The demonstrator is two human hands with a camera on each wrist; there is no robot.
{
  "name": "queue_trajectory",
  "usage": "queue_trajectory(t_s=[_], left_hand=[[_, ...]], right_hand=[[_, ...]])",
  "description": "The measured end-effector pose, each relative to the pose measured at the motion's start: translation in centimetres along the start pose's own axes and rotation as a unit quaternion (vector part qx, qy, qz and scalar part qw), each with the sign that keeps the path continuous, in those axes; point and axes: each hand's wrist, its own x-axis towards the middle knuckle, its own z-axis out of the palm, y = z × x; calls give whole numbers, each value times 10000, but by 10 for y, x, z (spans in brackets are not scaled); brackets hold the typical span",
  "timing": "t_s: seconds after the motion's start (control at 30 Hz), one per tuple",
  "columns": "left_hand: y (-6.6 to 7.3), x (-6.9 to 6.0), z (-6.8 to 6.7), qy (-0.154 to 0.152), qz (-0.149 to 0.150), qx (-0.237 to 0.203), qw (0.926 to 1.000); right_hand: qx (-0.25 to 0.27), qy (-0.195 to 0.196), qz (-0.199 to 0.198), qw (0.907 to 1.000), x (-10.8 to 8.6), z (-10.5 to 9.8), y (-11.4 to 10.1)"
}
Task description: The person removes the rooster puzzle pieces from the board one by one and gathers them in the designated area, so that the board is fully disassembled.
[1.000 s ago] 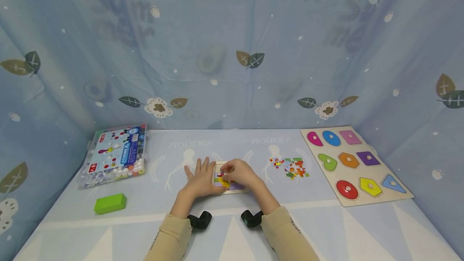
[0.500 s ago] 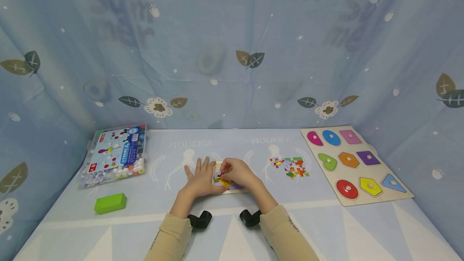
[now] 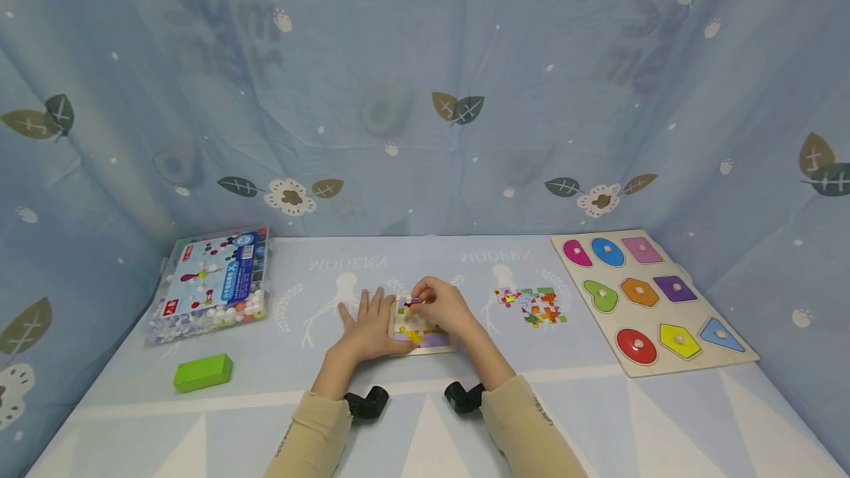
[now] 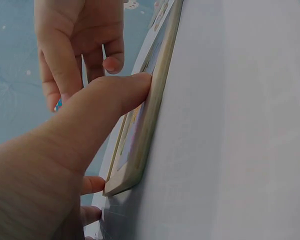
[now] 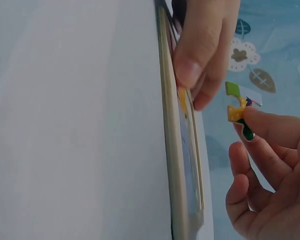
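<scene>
My left hand [image 3: 367,330] rests at the left side of a small wooden puzzle tray [image 4: 157,85], fingers spread. Its thumb presses the tray's near edge, and other fingertips touch the left edge. Between thumb and forefinger, my right hand [image 3: 448,312] pinches a jigsaw piece [image 5: 235,114] with green, yellow and white parts. That piece is raised above the tray. Several fitted pieces show along the tray's near side and upper left, with bare wood between them. The right hand covers much of the tray's right half in the head view.
Several loose jigsaw pieces [image 3: 551,312] lie right of the tray. Farther right is a wooden knob-shape board [image 3: 627,327]. A clear plastic box of beads [image 3: 212,282] stands at the left, with a green block [image 3: 203,372] in front. A patterned curtain [image 3: 425,109] hangs behind the table.
My right hand has moved up from the tray's middle, away from me, with a jigsaw piece in its fingertips. Bare wood now shows there. The left hand has stayed in place.
</scene>
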Motion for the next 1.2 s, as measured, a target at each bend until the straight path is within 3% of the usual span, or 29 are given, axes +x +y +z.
queue_trajectory(t_s=[0.27, 0.63, 1.2], left_hand=[[-1, 1, 2, 1, -71, -104, 9999], [-1, 1, 2, 36, -46, -102, 9999], [-3, 2, 3, 52, -1, -69, 10000]], right_hand=[[275, 299, 338, 9986, -3, -17, 4], [640, 722, 442, 9944, -12, -39, 10], [483, 921, 533, 9931, -24, -68, 30]])
